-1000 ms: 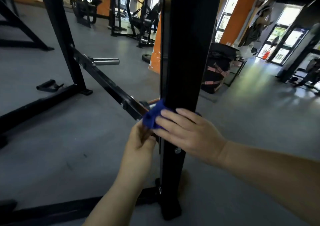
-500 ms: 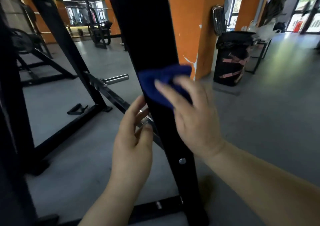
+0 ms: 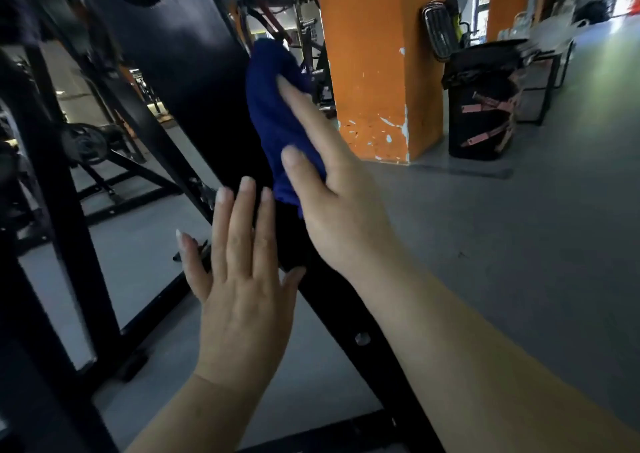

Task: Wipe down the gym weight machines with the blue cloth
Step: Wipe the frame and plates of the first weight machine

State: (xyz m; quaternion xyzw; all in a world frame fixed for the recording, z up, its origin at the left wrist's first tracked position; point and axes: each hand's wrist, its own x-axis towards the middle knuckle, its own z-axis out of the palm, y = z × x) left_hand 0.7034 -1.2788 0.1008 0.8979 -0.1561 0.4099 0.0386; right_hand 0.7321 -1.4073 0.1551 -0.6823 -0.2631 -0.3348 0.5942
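A broad black upright post (image 3: pixel 194 71) of the weight machine leans through the middle of the view. The blue cloth (image 3: pixel 273 113) lies against the post's right edge. My right hand (image 3: pixel 332 189) presses it there with straight fingers laid over it. Just below and to the left, my left hand (image 3: pixel 239 272) is flat with straight fingers, in front of the post. Whether it touches the post I cannot tell. The cloth's lower part is hidden under my right hand.
An orange pillar (image 3: pixel 367 64) stands behind the post. A black bin (image 3: pixel 481 106) sits to its right on the grey floor (image 3: pixel 502 244). More black frame bars (image 3: pixel 55 217) and a weight plate (image 3: pixel 85 144) crowd the left.
My right hand has slid the cloth upward along the post. My left hand has let go of the cloth, opened flat and risen. The view has tilted up.
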